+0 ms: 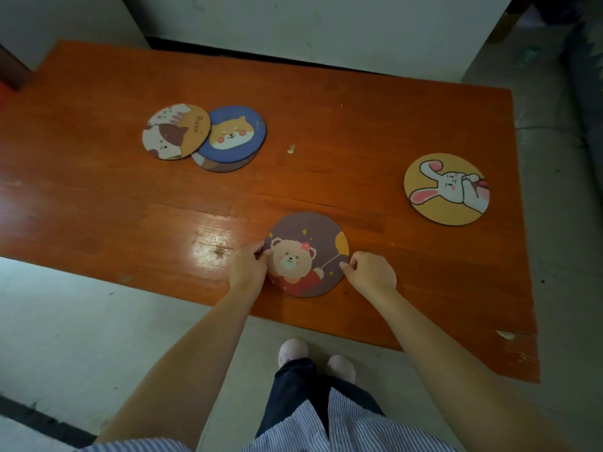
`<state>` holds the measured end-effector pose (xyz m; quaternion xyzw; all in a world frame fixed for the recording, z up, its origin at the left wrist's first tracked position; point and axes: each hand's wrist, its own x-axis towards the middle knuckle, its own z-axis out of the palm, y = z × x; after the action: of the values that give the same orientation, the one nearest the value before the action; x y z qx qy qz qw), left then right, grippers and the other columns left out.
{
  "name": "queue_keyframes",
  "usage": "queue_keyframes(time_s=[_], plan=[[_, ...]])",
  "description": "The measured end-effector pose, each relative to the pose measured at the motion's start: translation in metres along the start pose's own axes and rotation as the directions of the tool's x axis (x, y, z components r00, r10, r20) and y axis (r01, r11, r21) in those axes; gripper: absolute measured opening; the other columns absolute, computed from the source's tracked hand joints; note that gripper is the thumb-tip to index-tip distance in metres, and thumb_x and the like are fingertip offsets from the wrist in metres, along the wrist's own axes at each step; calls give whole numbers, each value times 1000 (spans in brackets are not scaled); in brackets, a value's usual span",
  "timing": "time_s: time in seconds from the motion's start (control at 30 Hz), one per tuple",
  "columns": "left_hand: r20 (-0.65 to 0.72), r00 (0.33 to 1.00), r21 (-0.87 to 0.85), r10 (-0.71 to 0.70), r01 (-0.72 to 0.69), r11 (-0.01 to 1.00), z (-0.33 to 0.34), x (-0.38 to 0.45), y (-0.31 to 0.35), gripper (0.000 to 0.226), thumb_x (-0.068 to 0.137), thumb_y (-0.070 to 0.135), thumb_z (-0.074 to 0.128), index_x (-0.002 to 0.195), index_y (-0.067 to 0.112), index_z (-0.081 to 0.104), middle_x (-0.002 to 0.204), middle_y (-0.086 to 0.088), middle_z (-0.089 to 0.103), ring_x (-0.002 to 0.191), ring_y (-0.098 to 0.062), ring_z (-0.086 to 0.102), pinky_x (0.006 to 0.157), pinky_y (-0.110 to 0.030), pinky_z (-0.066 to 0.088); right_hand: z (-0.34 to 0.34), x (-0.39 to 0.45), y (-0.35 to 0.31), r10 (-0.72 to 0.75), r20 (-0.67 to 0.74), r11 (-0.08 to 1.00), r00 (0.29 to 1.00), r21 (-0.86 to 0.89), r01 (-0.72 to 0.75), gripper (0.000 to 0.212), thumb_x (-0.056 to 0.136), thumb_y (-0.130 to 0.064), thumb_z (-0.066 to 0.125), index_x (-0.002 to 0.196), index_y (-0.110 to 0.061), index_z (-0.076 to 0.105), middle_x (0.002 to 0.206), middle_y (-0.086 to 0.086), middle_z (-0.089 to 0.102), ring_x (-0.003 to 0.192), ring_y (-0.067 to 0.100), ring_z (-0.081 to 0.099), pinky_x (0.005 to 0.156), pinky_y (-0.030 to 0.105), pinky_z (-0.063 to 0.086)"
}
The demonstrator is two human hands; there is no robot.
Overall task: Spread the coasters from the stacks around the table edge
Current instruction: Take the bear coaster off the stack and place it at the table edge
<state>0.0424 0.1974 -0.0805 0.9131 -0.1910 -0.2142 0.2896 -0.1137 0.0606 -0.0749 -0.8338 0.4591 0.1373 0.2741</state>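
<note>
Your left hand [247, 268] and your right hand [372, 272] are both on the bear coaster [306, 254], which lies flat on the orange worktop [98, 197] close to its near edge. Your left fingers [261, 254] are curled in and pinch the coaster's left rim, while your right thumb and fingertips [345, 265] are closed on its right rim, so each hand grips one side of the same disc. The rabbit coaster [446, 189], yellow with a white rabbit, lies by itself near the right edge of the worktop, well apart from the bear coaster. Farther back and to the left sit the remaining ones: the cat coaster [176, 131] lies tilted, its right edge overlapping the dog coaster [232, 135], a blue disc with an orange dog. The dog coaster tops a short stack [222, 165], and the edges of the discs beneath it show at the front; you cannot tell how many there are. A small pale crumb [291, 149] rests on the bare wood to the right of that stack. A glossy patch of reflected light [212, 243] shows on the wood just left of your left hand. Your two pale shoes [293, 350] stand on the grey floor below the worktop's near edge.
</note>
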Motion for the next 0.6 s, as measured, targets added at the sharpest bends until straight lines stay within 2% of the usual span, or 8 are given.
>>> queue_keyframes(time_s=[0.07,0.17,0.3,0.37,0.43,0.5,0.6], plan=[[-7,1000,13,24,-24,1000,-1,0,-2,18,87,15,60,93,0,68,86,-18,70,81,-33,62,66,-33,44,2,-1,1,-11,-4,1000,1000,0,11,30,93,-38,49,96,-11,63,99,9,69,94,25,62,65,30,42],[-16,1000,31,27,-27,999,-1,-2,-2,20,87,16,60,97,0,67,88,-17,69,84,-33,62,72,-37,48,2,-4,0,-23,-19,1000,1000,-11,22,29,93,-37,50,95,-11,63,99,9,69,95,25,62,71,34,48],[13,999,177,46,-48,983,-4,1,1,20,87,22,59,80,2,60,86,-18,65,82,-36,59,65,-36,45,-1,-3,-2,-23,19,999,1000,-27,23,29,93,-36,51,96,-10,62,102,10,68,96,26,61,76,36,51],[56,997,309,53,-68,949,-10,6,4,22,87,28,59,93,7,62,101,-15,62,92,-34,58,73,-40,49,-5,-2,-7,-32,21,997,999,-72,33,29,92,-35,53,102,-9,60,107,12,65,101,27,60,79,37,51],[107,992,416,63,-103,904,-17,13,4,31,86,32,59,107,11,60,115,-13,54,105,-34,53,82,-42,50,-8,-2,-16,-53,-37,991,998,-128,48,31,89,-30,58,110,-8,55,117,14,57,110,30,53,85,37,50],[148,987,526,64,-134,840,-27,19,1,33,88,32,54,113,11,58,121,-14,50,113,-32,49,84,-42,49,-7,-3,-28,-99,-108,981,989,-177,79,32,87,-22,60,115,-9,51,124,13,49,116,30,45,90,37,47],[124,992,671,-1,-83,736,-49,28,-11,34,92,29,45,117,9,55,127,-14,49,119,-30,44,88,-40,47,0,1,-55,-188,-126,965,974,-208,159,31,88,-19,56,118,-12,52,129,10,46,122,30,39,98,41,41]])
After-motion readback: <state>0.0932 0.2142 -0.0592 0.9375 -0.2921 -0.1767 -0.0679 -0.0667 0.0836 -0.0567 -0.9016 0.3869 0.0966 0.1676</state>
